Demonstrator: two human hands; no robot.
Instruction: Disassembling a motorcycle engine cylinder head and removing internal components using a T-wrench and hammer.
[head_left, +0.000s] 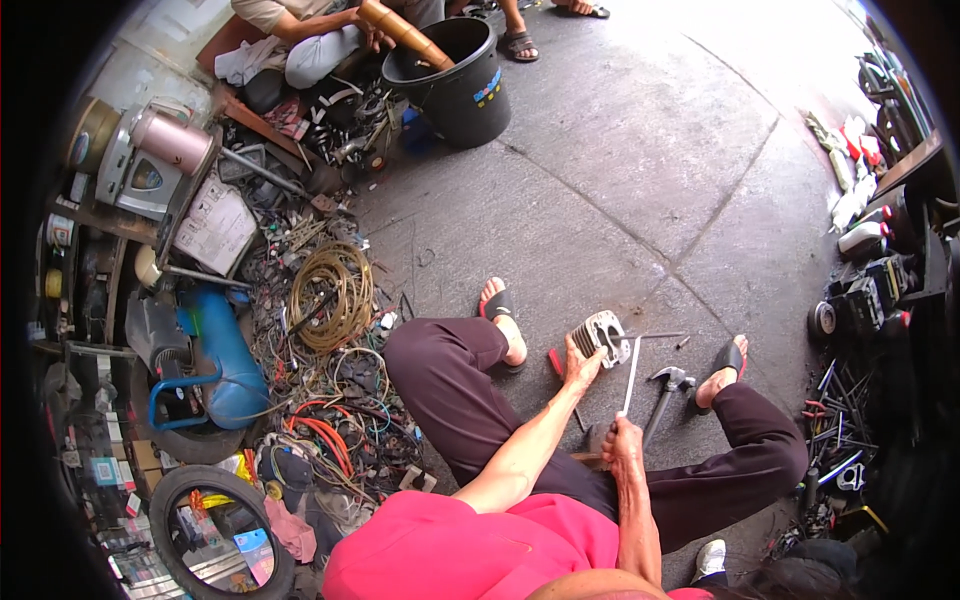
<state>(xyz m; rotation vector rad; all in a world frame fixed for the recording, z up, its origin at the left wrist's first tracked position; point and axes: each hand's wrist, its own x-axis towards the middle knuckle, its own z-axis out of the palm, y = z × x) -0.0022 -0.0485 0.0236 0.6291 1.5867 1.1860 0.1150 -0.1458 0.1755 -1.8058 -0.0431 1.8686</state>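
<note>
Between my knees, my left hand (585, 366) is closed round the side of a finned metal engine cylinder (605, 326), its fins showing by my fingers. My right hand (624, 444) grips the lower end of a long pale metal bar (630, 378); the bar's far end meets the cylinder's right side. A thin dark rod (658, 335) reaches right from that same spot. How bar and rod join there is too small to tell. On the floor right of my right hand lies a hammer (661, 398). A red-handled tool (556, 364) is left of my left hand.
Tangled wires and a coiled tan hose (330, 297) cover the floor at left, near a blue tank (225, 365) and a tire (166, 530). A black bucket (470, 110) stands ahead beside a seated person (330, 45). Metal tools (830, 430) lie heaped at right.
</note>
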